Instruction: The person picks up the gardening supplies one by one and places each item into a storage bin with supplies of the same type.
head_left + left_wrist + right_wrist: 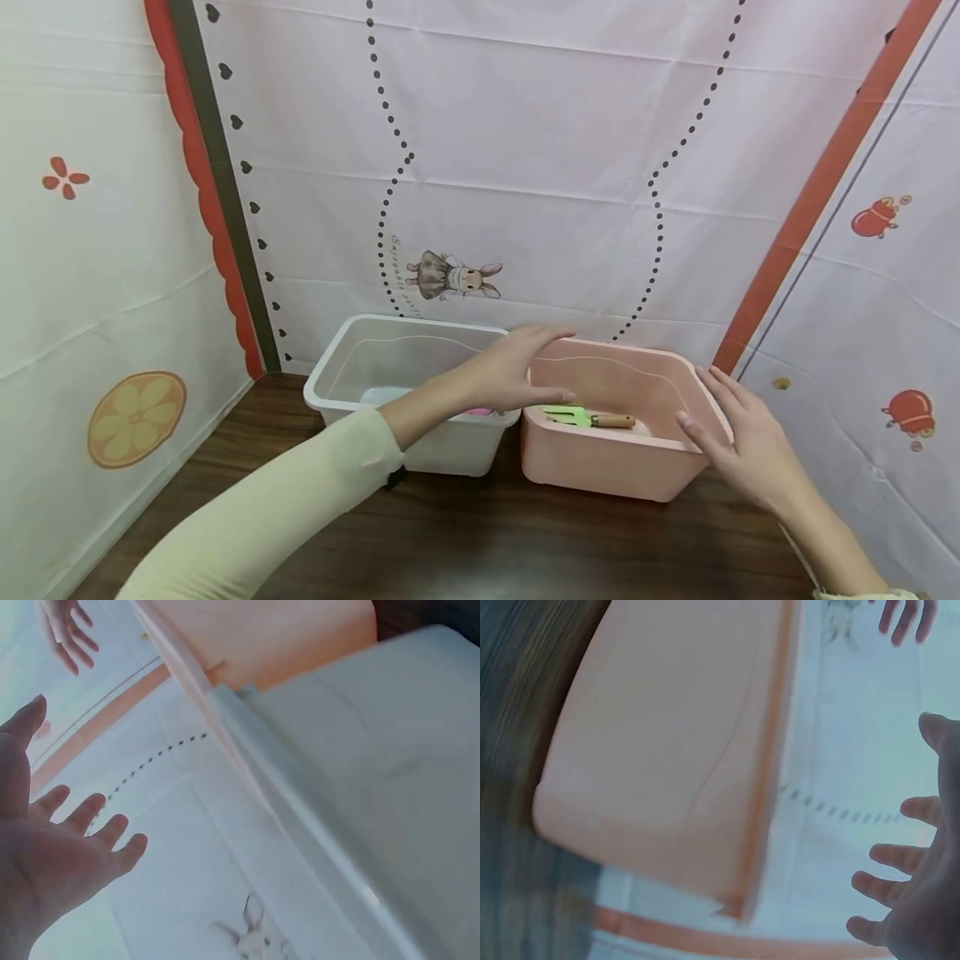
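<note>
A pink plastic bin (600,462) stands on the table, holding a hand fork (573,416) with green tines and a wooden handle. My left hand (506,371) is over the gap between this bin and a whitish bin (450,446) to its left. In the left wrist view, the left hand (67,847) has its fingers spread and nothing in them. By the pink bin's right end is my right hand (750,446); the right wrist view shows that hand (915,892) with fingers apart, holding nothing. Part of a pink item (480,412) shows in the whitish bin, mostly hidden by the left forearm.
Both bins sit side by side at the back of the dark wooden table (480,542). Behind them rises a printed cloth backdrop (540,108), with more cloth along the left and right sides. A small dark object (396,477) shows beneath the left sleeve.
</note>
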### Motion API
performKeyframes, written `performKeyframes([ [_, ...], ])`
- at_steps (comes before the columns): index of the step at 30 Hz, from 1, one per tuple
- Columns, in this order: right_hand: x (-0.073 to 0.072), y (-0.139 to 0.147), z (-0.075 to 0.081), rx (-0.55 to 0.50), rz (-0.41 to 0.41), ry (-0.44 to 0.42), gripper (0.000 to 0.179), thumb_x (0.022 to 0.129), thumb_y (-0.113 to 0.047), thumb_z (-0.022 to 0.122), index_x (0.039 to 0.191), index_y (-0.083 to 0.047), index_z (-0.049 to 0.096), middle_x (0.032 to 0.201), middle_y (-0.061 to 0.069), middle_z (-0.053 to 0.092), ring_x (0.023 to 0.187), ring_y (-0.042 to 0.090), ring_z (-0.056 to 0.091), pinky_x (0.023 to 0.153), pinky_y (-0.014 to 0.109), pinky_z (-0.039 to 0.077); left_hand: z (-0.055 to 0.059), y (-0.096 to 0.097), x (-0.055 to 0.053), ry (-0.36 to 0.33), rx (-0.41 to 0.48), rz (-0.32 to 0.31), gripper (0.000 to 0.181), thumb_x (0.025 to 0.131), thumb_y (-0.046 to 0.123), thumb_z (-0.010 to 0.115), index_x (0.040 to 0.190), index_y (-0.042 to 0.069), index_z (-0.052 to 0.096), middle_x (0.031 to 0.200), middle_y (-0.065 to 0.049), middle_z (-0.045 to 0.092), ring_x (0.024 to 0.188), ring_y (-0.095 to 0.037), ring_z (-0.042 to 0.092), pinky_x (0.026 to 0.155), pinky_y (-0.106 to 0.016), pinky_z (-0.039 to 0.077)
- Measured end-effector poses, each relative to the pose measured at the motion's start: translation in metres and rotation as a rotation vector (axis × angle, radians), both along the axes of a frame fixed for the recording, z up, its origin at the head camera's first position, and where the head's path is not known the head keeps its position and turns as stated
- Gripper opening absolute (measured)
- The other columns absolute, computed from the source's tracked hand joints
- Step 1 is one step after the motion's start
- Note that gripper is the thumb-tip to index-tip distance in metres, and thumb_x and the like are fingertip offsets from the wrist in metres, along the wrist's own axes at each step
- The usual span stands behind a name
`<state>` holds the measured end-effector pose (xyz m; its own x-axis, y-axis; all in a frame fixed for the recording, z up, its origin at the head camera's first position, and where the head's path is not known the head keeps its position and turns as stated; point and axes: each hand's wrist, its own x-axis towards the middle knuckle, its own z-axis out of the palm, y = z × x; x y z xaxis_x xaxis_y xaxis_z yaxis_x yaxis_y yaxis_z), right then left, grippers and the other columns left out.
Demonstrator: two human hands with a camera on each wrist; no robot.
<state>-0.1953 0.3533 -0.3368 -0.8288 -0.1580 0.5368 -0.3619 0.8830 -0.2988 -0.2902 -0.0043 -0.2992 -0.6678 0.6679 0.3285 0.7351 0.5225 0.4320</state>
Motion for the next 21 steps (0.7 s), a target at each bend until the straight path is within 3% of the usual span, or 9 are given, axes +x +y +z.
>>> performKeyframes([
  [4, 0.009, -0.018, 0.006, 0.063, 0.026, 0.062, 0.082, 0.095, -0.037, 0.078, 0.165, -0.022, 0.039, 0.163, 0.026, 0.04, 0.14, 0.059, 0.039, 0.098, 0.085, 0.033, 0.002, -0.027, 0.011, 0.12, -0.031, 0.027, 0.087, 0.093, 0.061, 0.075, 0.165, 0.03, 0.036, 0.167, 0.002, 0.039, 0.153, -0.022, 0.035, 0.123, -0.057, 0.034],
  [9, 0.02, -0.028, 0.003, 0.121, 0.067, 0.149, 0.092, 0.088, -0.034, 0.085, 0.166, -0.025, 0.038, 0.162, 0.024, 0.043, 0.142, 0.054, 0.04, 0.103, 0.083, 0.032, -0.005, -0.066, 0.022, 0.264, -0.006, 0.068, 0.088, 0.09, 0.063, 0.077, 0.163, 0.028, 0.04, 0.165, 0.004, 0.041, 0.151, -0.022, 0.039, 0.12, -0.06, 0.036],
  [16, 0.041, -0.032, -0.009, 0.163, 0.054, 0.157, 0.099, 0.084, -0.043, 0.087, 0.167, -0.026, 0.035, 0.168, 0.018, 0.036, 0.151, 0.046, 0.032, 0.127, 0.067, 0.014, -0.014, -0.128, 0.045, 0.319, -0.015, 0.17, 0.088, 0.091, 0.064, 0.075, 0.164, 0.03, 0.04, 0.17, 0.003, 0.036, 0.157, -0.028, 0.029, 0.12, -0.071, 0.031],
  [21, 0.049, -0.024, -0.022, 0.174, 0.013, 0.15, 0.102, 0.082, -0.047, 0.088, 0.167, -0.027, 0.035, 0.169, 0.018, 0.034, 0.152, 0.046, 0.03, 0.13, 0.062, 0.007, -0.024, -0.174, 0.05, 0.379, -0.057, 0.254, 0.093, 0.09, 0.071, 0.072, 0.166, 0.031, 0.036, 0.171, 0.001, 0.033, 0.159, -0.03, 0.024, 0.124, -0.068, 0.024],
])
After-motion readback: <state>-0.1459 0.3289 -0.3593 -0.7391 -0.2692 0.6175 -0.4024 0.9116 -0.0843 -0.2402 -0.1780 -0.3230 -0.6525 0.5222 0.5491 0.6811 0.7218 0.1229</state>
